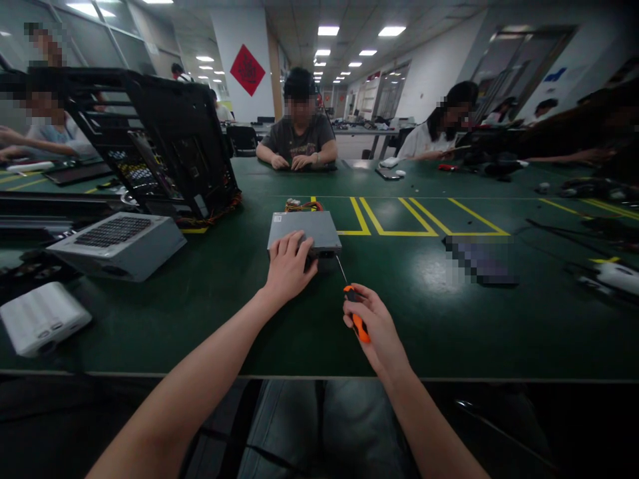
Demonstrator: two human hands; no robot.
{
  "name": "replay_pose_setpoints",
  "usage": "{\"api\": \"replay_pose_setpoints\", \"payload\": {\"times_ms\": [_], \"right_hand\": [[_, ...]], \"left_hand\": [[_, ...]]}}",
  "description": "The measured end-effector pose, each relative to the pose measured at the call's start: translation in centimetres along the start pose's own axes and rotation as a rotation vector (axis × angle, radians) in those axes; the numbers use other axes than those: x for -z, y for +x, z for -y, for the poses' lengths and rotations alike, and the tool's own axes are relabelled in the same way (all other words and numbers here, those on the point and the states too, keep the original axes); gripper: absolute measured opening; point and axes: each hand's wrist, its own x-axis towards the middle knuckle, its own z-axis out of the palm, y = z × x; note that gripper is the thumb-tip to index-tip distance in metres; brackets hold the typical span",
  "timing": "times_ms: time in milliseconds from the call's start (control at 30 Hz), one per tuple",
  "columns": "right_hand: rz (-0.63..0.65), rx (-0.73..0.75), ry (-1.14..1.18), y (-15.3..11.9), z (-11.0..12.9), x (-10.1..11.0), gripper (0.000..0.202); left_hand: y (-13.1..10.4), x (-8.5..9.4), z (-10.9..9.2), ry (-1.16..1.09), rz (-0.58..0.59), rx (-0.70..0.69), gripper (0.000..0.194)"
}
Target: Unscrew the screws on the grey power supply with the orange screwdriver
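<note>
Left hand [291, 267] and right hand [378, 324] reach across the green tabletop [309, 346]. On it, the left clasps a grey PC power supply [313, 223], fingers atop, thumb before its near face; the right grips an orange-black screwdriver [360, 327], its shaft slanted, so the tip could slip.

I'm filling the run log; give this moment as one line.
left hand: on metal box; right hand: holding orange screwdriver; screwdriver tip: near box's front right corner; behind box: colored wires
</note>
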Motion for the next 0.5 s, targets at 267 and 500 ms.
{"api": "replay_pose_setpoints", "payload": {"times_ms": [267,500], "right_hand": [[-0.059,0.755,-0.972,-1.8,1.3,1.0,0.038],[-0.091,1.064,-1.461,-2.1,2.8,0.6,0.014]], "left_hand": [[0.4,0.0,-0.1,0.018,-0.006,-0.050,0.037],[0.6,-0.2,0.1,0.000,0.002,-0.066,0.038]]}}
